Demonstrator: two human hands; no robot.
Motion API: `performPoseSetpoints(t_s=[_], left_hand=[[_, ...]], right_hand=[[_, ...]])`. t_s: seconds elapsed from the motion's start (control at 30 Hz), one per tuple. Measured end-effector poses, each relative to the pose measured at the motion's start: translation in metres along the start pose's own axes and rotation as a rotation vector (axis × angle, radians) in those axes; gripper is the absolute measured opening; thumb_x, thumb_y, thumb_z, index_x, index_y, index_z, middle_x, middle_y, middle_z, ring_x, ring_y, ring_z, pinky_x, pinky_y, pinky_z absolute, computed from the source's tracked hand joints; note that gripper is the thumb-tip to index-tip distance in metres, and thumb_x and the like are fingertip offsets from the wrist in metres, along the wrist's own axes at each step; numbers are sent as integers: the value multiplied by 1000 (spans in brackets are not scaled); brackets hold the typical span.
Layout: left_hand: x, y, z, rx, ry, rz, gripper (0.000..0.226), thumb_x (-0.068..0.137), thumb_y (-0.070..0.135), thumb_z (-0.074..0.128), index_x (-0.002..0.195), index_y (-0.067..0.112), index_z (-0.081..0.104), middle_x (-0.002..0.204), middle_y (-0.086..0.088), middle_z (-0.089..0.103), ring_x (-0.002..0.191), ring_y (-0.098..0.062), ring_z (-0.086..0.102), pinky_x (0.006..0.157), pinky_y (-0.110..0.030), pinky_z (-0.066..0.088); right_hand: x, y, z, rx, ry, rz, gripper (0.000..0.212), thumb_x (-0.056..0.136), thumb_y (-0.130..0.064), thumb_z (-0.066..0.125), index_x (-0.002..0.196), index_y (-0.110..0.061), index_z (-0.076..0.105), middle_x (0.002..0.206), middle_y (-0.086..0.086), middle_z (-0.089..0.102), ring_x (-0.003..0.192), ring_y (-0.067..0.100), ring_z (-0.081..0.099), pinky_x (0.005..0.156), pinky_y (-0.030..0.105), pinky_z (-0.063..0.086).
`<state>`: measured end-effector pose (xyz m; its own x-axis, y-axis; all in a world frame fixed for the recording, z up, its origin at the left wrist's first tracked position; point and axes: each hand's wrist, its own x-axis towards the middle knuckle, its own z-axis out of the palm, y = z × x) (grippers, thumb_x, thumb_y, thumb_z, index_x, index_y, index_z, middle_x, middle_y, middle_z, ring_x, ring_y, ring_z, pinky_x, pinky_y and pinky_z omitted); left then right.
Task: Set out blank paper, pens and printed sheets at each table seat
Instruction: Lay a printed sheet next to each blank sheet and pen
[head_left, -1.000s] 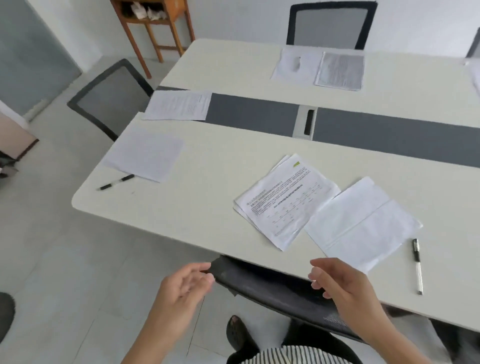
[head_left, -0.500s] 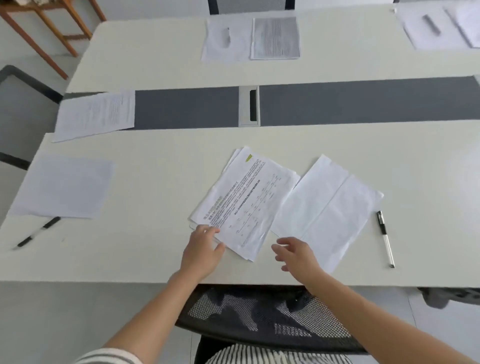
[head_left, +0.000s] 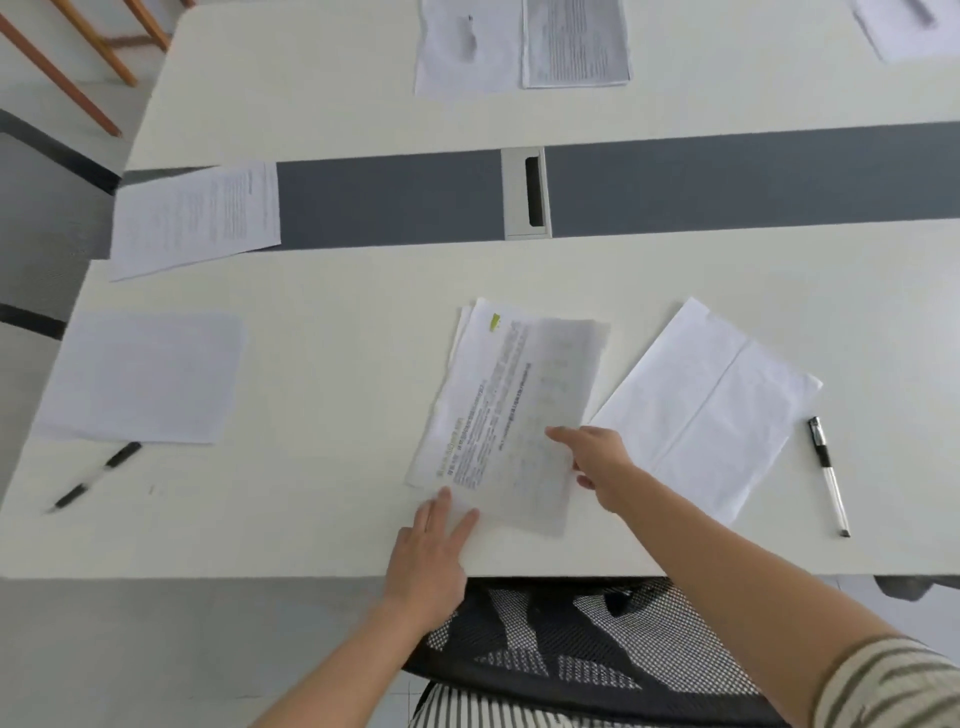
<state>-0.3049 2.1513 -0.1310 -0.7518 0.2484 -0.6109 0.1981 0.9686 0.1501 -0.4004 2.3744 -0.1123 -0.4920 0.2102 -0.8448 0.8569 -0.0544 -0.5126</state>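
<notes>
A: Printed sheets (head_left: 498, 410), worktop (head_left: 337, 364) near edge, beside blank paper (head_left: 711, 410)?
B: Right hand (head_left: 597, 460) is pinching the top sheet; left hand (head_left: 434, 553) is pressing flat, released. Next, I judge: separating one cleanly.

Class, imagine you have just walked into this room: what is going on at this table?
A person is laying out meeting papers on a long white table. At the near seat, the left hand rests flat by the bottom corner of a stack of printed sheets, while the right hand moves the top sheet. Blank paper and a pen lie to the right. Other seats already have papers, and the seat to the left has a pen.
</notes>
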Motion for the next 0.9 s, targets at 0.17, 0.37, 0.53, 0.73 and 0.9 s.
performPoseSetpoints(t_s=[0.17,0.37,0.53,0.73,0.9], left_hand=[[-5,-19,-8,-137,-4,103,62,92,25,47,149,30,24,162,3,9,146,-19,14,117,-37,22],[13,-54,-108,-1125,402,-173,91,79,22,78,150,24,21,148,3,35,131,-16,41,109,-36,35],[5,-61,-204,-1397,439,170,61,61,15,86,113,29,57,114,9,69,111,-11,63,92,-32,50],[5,-51,-190,-1331,490,152,33,76,-4,74,95,23,68,94,9,76,92,-9,71,82,-29,55],[8,-43,-163,-1218,463,73,33,85,-1,64,92,31,66,98,6,72,95,-14,69,85,-35,55]], right_hand=[[-2,-31,19,-5,20,-82,21,90,-6,61,111,-2,61,104,12,67,87,29,65,68,33,53],[-57,-55,17,-176,-109,-495,18,95,-14,58,102,-1,68,106,14,72,95,32,69,87,48,57],[-93,-64,6,-176,-165,-734,19,94,-18,63,99,0,69,105,22,70,100,37,65,89,54,53],[-83,-55,5,-114,-180,-735,28,83,-4,74,101,-24,70,106,-1,75,100,14,71,88,34,57],[-69,-42,10,-152,-117,-634,20,84,-6,72,98,-19,68,98,-3,73,99,20,70,87,34,57]])
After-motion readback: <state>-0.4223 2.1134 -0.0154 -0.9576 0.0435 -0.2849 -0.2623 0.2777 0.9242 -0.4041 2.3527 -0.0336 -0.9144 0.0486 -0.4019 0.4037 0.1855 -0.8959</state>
